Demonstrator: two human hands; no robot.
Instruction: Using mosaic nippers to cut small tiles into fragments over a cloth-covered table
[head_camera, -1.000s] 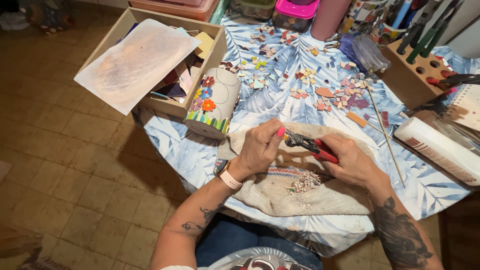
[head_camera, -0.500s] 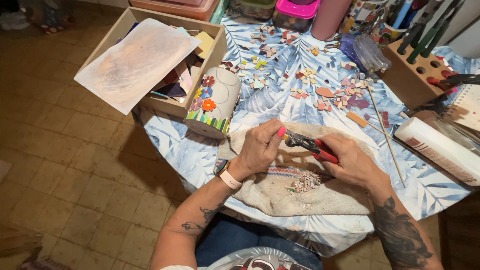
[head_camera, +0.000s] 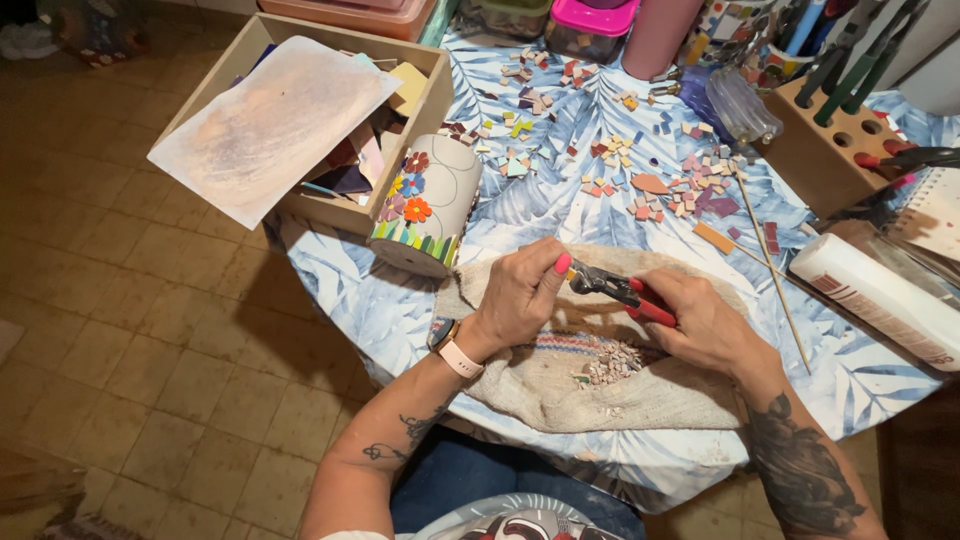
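Observation:
My right hand (head_camera: 700, 325) grips red-handled nippers (head_camera: 618, 290), jaws pointing left. My left hand (head_camera: 520, 295) pinches a small tile piece (head_camera: 572, 274) at the jaws, pink thumbnail up. Both hands hover over a beige cloth (head_camera: 560, 385) spread on the table's near edge. A little heap of tile chips (head_camera: 610, 365) lies on the cloth just under the hands. A white cylinder with mosaic flowers (head_camera: 428, 205) lies on its side to the left of my left hand.
A round table with a blue leaf-print cover (head_camera: 350, 300) carries scattered coloured tile pieces (head_camera: 640, 175). A cardboard box (head_camera: 300, 110) with paper sits far left. A white glue bottle (head_camera: 875, 300), a thin wooden stick (head_camera: 772, 270) and a wooden tool block (head_camera: 820, 150) stand right. Plastic tubs line the back.

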